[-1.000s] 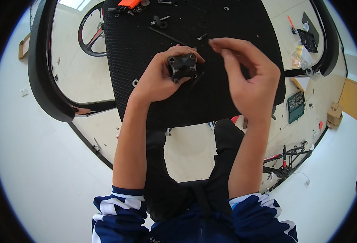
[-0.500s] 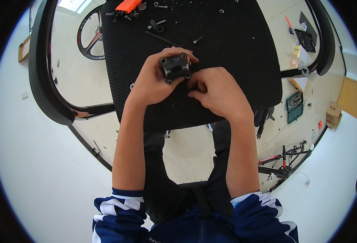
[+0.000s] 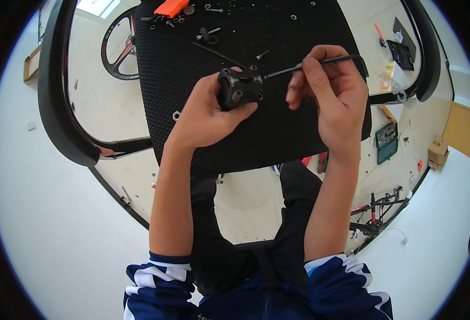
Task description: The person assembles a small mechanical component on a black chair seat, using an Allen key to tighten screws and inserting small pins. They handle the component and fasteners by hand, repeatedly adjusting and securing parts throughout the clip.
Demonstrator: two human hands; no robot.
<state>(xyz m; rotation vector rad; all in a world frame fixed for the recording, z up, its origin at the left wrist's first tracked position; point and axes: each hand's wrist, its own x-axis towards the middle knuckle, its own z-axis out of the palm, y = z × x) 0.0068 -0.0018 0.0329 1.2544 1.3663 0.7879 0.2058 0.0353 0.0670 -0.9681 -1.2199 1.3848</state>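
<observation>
A black bicycle handlebar stem [image 3: 241,88] with bolts at its corners sits in my left hand [image 3: 204,118], fingers behind it and thumb along its lower edge. To its right, my right hand [image 3: 337,98] grips a long dark hex key [image 3: 285,71] between thumb and fingers. The key slants down to the left, and its tip is at the stem's right side; whether it sits in a bolt I cannot tell. Just beyond the stem, a thin black rod [image 3: 213,52] and a small bolt [image 3: 262,54] lie on the black textured seat-like surface [image 3: 293,136].
Washers and bolts lie around an orange piece [image 3: 171,7] at the far left. A nut [image 3: 176,116] lies by my left wrist. Black armrests [image 3: 67,122] curve along both sides. On the floor are a wheel [image 3: 107,50], a green case [image 3: 387,143] and a bicycle frame [image 3: 374,216].
My right hand has moved away from the stem, up and to the right, and now shows a hex key in its grip. My left hand has tilted the stem and shifted it slightly right.
</observation>
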